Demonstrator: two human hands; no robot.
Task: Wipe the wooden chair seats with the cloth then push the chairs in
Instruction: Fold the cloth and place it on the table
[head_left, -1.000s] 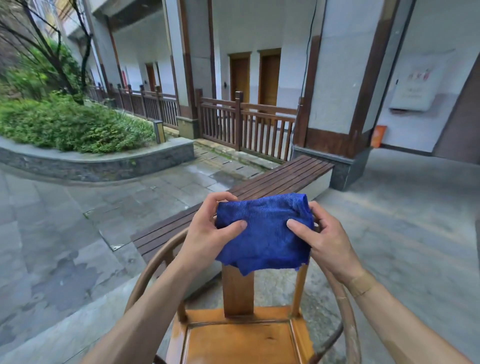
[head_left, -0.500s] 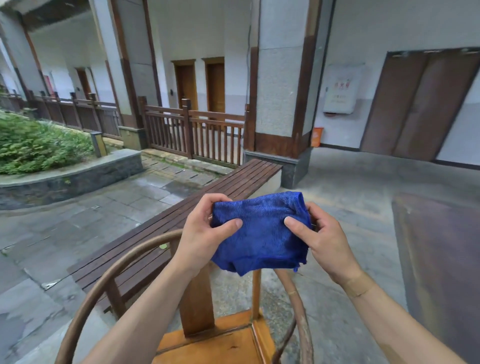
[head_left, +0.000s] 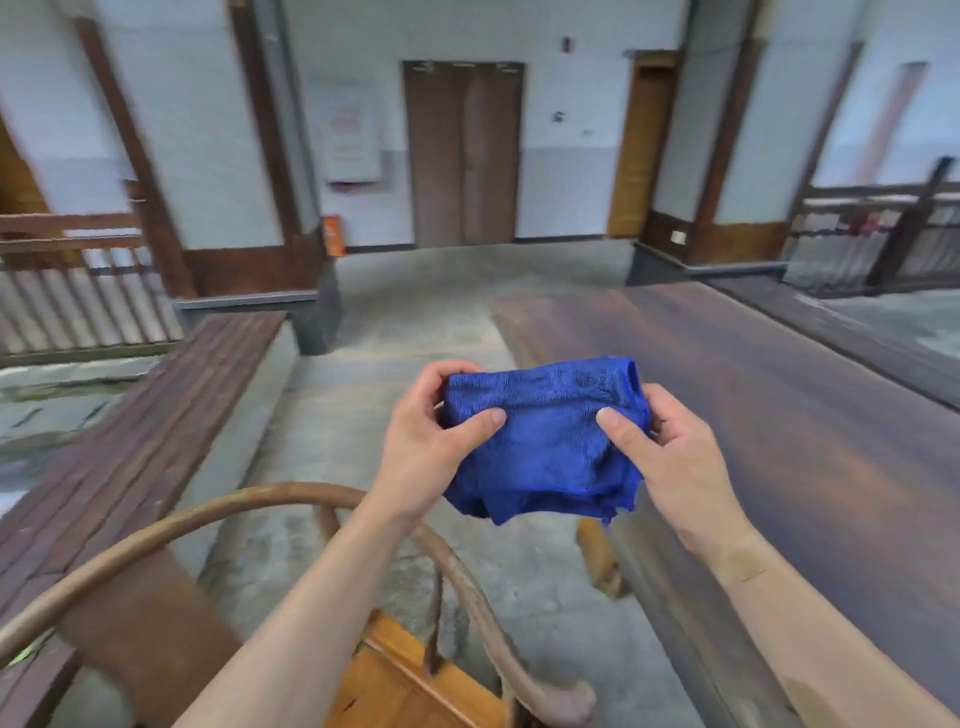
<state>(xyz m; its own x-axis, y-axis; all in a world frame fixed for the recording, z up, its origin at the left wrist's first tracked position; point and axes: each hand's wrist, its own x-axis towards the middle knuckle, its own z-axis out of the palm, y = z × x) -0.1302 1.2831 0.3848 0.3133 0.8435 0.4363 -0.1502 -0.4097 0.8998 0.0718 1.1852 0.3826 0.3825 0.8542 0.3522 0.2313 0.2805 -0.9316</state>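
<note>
A: Holding the blue cloth (head_left: 543, 441) with both hands, the person is, I think, at the preparing step: no wiping is happening now.

B: How is the grip?

A: The left hand (head_left: 421, 447) pinches the left side of the cloth, thumb in front and fingers curled behind. The right hand (head_left: 670, 457) does the same on the right side. Both hands grasp it firmly.

B: And where is the cloth?

A: In the air, between the hands, above the floor, beyond the curved back rail of the wooden chair (head_left: 291, 504). It touches no chair. Only a corner of the orange seat (head_left: 410, 686) shows, at the bottom edge of the view.

B: What does the next move call for?

A: I judge the cloth must come down to that seat, flat under one palm, so one hand should let go. The long dark table (head_left: 779, 415) on the right is probably where the chairs get pushed in later.

B: How does the cloth look?

A: Deep blue, fuzzy like microfibre, folded in several layers, with loose edges hanging below.
</note>
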